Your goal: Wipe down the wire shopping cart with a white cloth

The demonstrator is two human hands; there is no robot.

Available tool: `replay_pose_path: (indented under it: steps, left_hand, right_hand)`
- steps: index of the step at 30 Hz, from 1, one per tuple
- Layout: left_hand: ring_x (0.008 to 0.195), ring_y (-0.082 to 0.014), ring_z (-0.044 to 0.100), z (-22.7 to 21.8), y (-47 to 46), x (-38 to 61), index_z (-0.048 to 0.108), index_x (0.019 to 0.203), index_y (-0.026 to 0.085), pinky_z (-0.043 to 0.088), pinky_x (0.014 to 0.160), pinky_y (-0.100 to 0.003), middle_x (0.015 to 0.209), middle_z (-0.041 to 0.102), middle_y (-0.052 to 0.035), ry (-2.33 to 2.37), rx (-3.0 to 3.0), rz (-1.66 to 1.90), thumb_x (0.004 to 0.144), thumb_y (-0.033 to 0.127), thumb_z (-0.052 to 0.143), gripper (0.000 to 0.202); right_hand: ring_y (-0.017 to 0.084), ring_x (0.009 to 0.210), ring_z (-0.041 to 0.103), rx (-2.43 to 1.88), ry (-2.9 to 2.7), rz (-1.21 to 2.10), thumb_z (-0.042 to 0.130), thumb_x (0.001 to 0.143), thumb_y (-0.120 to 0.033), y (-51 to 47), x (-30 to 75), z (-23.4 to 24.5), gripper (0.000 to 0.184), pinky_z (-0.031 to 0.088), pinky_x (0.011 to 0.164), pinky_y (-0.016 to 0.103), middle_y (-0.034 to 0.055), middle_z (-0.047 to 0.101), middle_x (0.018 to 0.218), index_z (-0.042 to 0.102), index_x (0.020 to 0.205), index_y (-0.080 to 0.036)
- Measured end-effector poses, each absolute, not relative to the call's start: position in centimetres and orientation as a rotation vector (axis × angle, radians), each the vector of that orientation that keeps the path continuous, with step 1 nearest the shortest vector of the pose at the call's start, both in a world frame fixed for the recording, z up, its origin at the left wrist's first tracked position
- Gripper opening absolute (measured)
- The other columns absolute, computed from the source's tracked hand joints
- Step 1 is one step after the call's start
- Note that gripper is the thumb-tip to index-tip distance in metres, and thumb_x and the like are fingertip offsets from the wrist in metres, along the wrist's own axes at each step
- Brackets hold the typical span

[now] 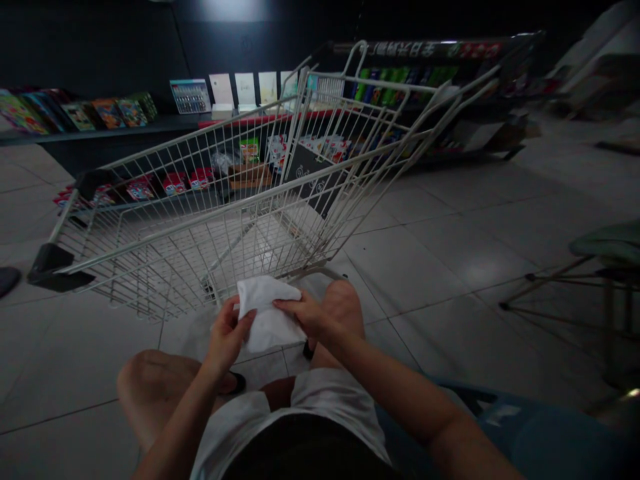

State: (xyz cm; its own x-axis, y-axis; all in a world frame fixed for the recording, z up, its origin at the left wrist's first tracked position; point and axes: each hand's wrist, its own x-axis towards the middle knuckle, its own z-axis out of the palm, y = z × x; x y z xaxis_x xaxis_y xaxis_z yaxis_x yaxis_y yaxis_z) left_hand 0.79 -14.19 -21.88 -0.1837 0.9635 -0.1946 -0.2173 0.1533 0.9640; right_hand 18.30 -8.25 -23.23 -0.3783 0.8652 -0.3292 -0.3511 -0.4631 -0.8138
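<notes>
A crumpled white cloth (265,313) hangs between my hands, above my bare knees. My left hand (229,333) pinches its left edge with the fingers curled up against it. My right hand (301,315) lies across its upper right part, with the fingers pressed down on the fabric. Just beyond the cloth is the near end of a wire shopping cart (190,220). Neither hand touches the cart.
The shopping cart (190,220) stands tilted on a pale tiled floor (425,267) directly ahead. Behind it are low display shelves (100,130) and a rack of packaged goods (415,80). A folding seat with a green top (610,243) stands at the right.
</notes>
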Motion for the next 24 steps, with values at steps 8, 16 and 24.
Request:
replay_pose_path:
  steps: [8,16,24]
  left_hand:
    - [0.055,-0.0160,0.056,-20.3,-13.8,0.6,0.063,0.095,0.023,0.043,0.050,-0.026,0.069,0.064,-0.0010,1.157,0.788,1.233,0.068,0.059,0.068,0.046]
    - [0.049,-0.0092,0.044,-20.2,-13.2,-0.4,0.060,0.079,0.021,0.033,0.047,-0.020,0.058,0.054,0.0065,1.397,0.885,1.371,0.068,0.047,0.080,0.035]
    - [0.073,-0.0190,0.060,-17.0,-14.9,0.5,0.076,0.074,0.024,0.047,0.071,-0.028,0.075,0.070,-0.0025,1.329,1.374,1.463,0.061,0.023,0.085,0.015]
  right_hand:
    - [0.020,0.097,0.062,-0.723,-1.519,1.624,0.078,0.060,-0.021,-7.6,20.9,-20.1,0.006,0.047,0.094,0.033,0.0025,0.067,0.104,0.073,0.059,-0.024]
    - [0.020,0.106,0.061,-0.582,-1.923,1.090,0.056,0.077,-0.009,-7.3,22.2,-18.7,0.031,0.044,0.102,0.041,0.0065,0.069,0.104,0.061,0.048,-0.019]
    - [0.028,0.145,0.038,-0.428,-1.603,1.722,0.093,0.044,-0.052,-6.5,21.5,-19.8,0.105,0.029,0.120,0.043,0.0066,0.044,0.154,0.053,0.139,-0.032]
